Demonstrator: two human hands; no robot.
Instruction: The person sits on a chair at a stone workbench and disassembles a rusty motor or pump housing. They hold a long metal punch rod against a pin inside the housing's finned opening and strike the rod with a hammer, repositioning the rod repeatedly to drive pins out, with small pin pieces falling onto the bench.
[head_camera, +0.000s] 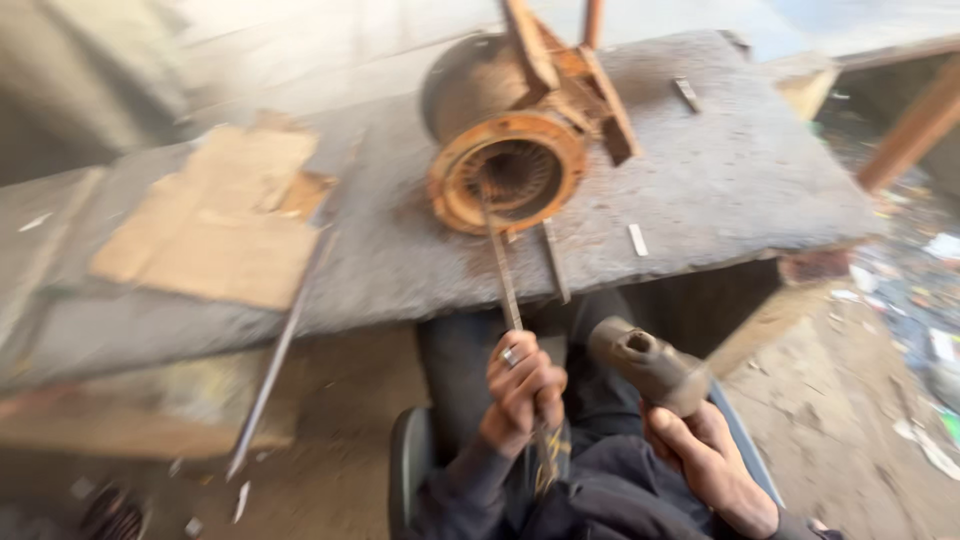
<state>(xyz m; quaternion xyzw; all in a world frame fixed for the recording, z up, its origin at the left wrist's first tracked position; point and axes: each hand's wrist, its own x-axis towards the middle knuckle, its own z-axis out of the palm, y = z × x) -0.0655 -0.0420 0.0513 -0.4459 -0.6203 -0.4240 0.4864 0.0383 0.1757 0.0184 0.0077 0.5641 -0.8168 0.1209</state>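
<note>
My left hand (522, 388) is closed around a long flat metal bar (500, 262), whose far end reaches into the open face of a rusty orange motor housing (508, 170) lying on the grey worktable (720, 180). There is a ring on one finger of that hand. My right hand (705, 455) grips the handle of a hammer, and its heavy steel head (640, 360) hangs to the right of the bar, below the table's edge. The picture is blurred by motion.
Torn cardboard (215, 215) lies on the table's left part. A thin metal rod (270, 375) leans off the front edge. Small metal strips (637, 240) lie near the housing. A rusty frame (575, 70) stands behind the housing. Debris litters the dirt floor (900, 300) at right.
</note>
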